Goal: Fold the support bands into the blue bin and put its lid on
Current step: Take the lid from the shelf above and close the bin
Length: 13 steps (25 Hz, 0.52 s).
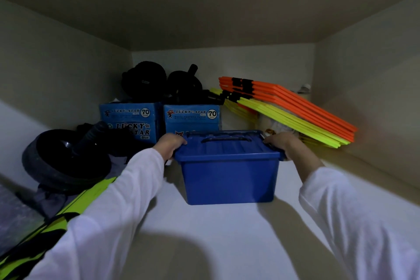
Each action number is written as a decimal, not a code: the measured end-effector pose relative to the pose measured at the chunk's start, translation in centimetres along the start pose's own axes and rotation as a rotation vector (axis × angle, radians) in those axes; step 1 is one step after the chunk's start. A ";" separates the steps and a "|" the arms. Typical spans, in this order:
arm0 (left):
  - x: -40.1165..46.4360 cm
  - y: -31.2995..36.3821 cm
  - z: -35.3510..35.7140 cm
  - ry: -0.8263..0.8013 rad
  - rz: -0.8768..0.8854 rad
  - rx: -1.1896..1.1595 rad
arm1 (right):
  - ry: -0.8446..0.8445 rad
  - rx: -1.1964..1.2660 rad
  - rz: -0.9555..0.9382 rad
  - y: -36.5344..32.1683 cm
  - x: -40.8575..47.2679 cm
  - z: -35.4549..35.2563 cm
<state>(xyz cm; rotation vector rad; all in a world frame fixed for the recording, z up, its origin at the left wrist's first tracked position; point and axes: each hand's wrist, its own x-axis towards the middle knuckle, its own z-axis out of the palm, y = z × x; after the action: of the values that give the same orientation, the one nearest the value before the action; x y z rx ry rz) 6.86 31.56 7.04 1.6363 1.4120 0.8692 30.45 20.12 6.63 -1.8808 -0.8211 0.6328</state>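
Observation:
The blue bin (pixel 229 179) stands on a white shelf inside a cupboard, in the middle of the view. Its blue lid (pixel 227 145) with a moulded handle sits on top. My left hand (pixel 169 144) grips the bin's left rim, fingers curled over the lid's edge. My right hand (pixel 283 143) grips the right rim the same way. Both arms wear white sleeves. No support bands show; the bin's inside is hidden by the lid.
Behind the bin stand two blue paper boxes (pixel 192 117) with black gear on top. Orange and yellow flat hoops (pixel 295 109) lean at the back right. A black ab wheel (pixel 66 159) and a green-black strip (pixel 56 223) lie at the left. Cupboard walls close in on both sides.

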 end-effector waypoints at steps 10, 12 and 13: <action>-0.6 0.8 1.8 0.249 0.134 0.737 | 0.029 -0.167 -0.060 -0.3 0.9 0.5; -0.7 0.7 1.5 0.252 0.175 0.724 | 0.036 -0.206 -0.058 -0.4 1.1 0.5; -0.7 0.5 1.3 0.233 0.183 0.688 | 0.044 -0.216 -0.060 -0.4 1.1 0.5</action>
<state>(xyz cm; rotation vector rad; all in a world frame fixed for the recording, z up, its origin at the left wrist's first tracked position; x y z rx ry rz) 8.15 30.63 6.90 2.2567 1.8830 0.7302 30.67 21.40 6.72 -2.0482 -0.9446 0.4795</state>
